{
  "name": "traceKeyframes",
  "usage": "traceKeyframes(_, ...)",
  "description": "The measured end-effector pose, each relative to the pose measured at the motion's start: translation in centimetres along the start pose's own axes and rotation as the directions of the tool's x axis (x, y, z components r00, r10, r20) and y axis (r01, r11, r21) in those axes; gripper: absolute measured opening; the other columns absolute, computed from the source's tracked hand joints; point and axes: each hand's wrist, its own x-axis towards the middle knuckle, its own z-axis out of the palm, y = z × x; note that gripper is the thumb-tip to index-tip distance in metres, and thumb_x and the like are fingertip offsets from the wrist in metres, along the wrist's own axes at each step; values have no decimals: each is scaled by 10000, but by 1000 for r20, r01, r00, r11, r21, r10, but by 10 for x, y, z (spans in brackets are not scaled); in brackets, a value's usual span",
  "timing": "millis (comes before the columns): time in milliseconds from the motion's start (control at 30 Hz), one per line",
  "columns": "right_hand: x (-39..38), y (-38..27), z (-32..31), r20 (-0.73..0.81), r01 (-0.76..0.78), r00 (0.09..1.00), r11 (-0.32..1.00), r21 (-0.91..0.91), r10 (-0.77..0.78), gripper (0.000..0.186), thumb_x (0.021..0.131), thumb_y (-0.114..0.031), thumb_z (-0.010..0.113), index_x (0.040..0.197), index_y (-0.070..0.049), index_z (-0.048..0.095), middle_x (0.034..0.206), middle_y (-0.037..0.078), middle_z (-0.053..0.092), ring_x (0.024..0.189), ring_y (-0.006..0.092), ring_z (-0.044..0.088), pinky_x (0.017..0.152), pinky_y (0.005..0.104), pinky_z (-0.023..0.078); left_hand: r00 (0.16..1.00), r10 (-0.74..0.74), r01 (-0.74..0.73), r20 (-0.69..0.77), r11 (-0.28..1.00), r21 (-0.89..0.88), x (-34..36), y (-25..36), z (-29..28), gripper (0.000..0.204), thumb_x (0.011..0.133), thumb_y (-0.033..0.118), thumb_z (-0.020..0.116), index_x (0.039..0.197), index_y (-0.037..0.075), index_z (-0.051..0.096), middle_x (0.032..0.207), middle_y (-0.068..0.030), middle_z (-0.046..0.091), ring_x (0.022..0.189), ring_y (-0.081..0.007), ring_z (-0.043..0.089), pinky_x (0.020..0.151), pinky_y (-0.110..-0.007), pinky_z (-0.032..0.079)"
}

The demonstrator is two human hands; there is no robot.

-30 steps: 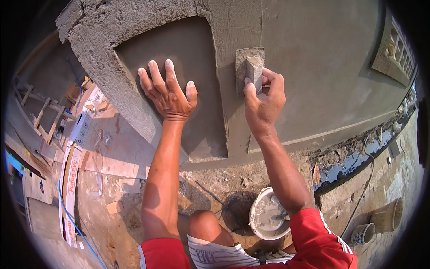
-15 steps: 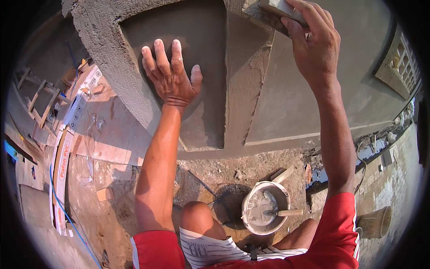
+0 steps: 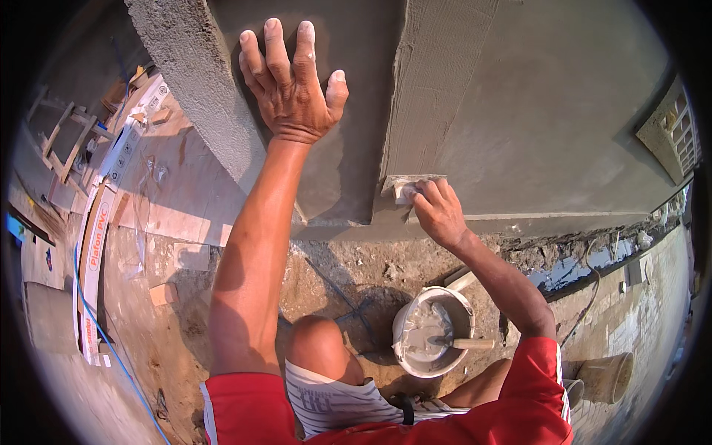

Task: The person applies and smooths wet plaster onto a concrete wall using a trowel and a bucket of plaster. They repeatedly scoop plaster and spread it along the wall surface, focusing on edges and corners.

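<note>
My left hand [image 3: 293,96] rests with fingers spread on the dark, smooth recessed panel [image 3: 348,141] of a freshly plastered grey wall. Lower down and to the right, my right hand [image 3: 443,213] grips a small flat pale block [image 3: 402,185], smeared with plaster. The block lies against the foot of the raised plaster band [image 3: 437,96] beside the recess. Its underside is hidden, and the fingers cover its right end. Fine streaks run along the band above it.
Between my knees stands a bucket [image 3: 398,334] of wet grey mix with a wooden-handled trowel [image 3: 473,343] in it. More buckets [image 3: 608,377] stand at right. A vent block [image 3: 667,133] sits in the wall at far right. Long boxes [image 3: 96,252] and a blue hose [image 3: 100,330] lie at left.
My right hand has carried the block from the top of the raised band down to its foot. The left hand stays spread on the recessed panel. The view has shifted slightly.
</note>
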Motion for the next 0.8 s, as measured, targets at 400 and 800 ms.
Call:
traceKeyframes(400,-66,-88,12,750,-471,380,-585,660,541,302,939,-11,482,1240,5,509,1120,120,620,974,190,631,837,331,538,996,-64,67,62,997,-38,2,2,-12,678,832,401,428,1425,90,318,1479,-232,210,1378,-462,148,1104,-592,162)
traceKeyframes(800,-107,-129,10,889,-109,287,-909,401,357,267,959,-141,450,1171,-12,549,1081,109,640,953,233,631,861,359,527,986,-118,150,114,928,-341,-8,-5,-13,741,834,362,495,1479,135,210,1544,-195,78,1426,-415,47,1148,-554,105)
